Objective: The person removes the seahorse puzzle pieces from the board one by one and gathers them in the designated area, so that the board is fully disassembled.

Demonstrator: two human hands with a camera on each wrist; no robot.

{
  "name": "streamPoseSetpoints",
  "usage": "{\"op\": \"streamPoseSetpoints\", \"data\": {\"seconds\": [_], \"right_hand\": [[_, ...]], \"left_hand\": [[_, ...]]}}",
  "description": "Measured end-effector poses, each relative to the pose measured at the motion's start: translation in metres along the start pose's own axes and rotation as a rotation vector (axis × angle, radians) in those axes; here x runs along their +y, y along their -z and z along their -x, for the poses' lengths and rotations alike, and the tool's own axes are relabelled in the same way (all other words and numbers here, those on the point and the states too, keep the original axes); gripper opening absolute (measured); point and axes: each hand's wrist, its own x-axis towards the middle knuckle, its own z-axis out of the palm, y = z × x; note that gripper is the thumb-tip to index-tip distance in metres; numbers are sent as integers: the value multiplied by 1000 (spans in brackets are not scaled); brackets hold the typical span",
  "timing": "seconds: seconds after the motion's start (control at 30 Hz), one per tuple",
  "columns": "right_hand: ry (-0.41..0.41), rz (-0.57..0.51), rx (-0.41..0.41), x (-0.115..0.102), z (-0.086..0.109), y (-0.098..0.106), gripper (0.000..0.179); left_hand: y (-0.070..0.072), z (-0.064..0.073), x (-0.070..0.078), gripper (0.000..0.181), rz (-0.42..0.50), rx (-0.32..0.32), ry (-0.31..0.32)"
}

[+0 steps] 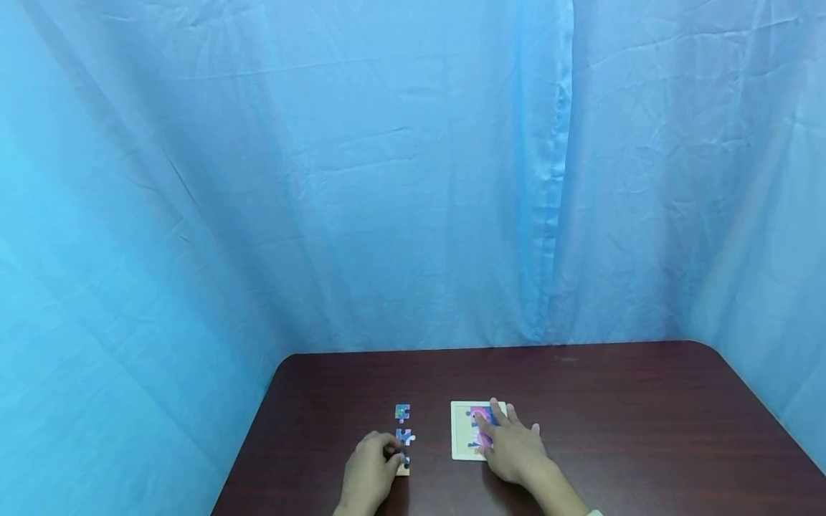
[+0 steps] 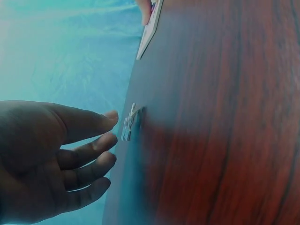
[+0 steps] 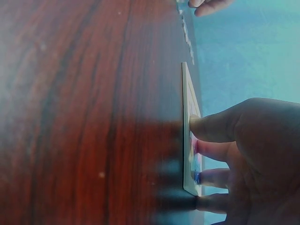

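My left hand (image 1: 373, 469) hovers at the lowest of a short column of jigsaw pieces, its thumb and fingers bent but apart. In the left wrist view, a gap shows between thumb and fingertips, with jigsaw pieces (image 2: 130, 123) just beyond them. The lowest piece (image 1: 403, 471) is partly hidden by that hand. Above it lie a purple-blue piece (image 1: 404, 436) and a blue-green piece (image 1: 403, 411). My right hand (image 1: 518, 450) rests with spread fingers on a pale-framed puzzle board (image 1: 459, 437). Pink and purple pieces (image 1: 478, 414) fill part of the board under its fingers.
The dark reddish-brown table (image 1: 619, 408) has rounded far corners. Blue curtains (image 1: 413, 215) hang behind it and along both sides. A strip of table separates the loose pieces from the board.
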Motion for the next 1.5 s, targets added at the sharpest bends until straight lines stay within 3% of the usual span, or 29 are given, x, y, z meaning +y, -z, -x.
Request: {"op": "streamPoseSetpoints", "data": {"seconds": [0.27,0.47,0.63,1.03,1.27,1.5], "right_hand": [[4,-18,0,0,2,0,60],[4,-23,2,1,2,-1,61],[8,-21,12,2,3,-2,60],[17,3,29,3,3,0,61],[16,-3,18,3,3,0,62],[22,32,24,5,4,0,63]], "left_hand": [[1,1,0,17,-27,9,2],[-4,2,9,16,-29,9,-45],[-12,2,24,16,-36,23,-124],[-35,-5,76,13,-54,-11,-278],[-47,-14,93,20,-112,-34,-309],[-57,-26,103,39,-180,-79,-283]]}}
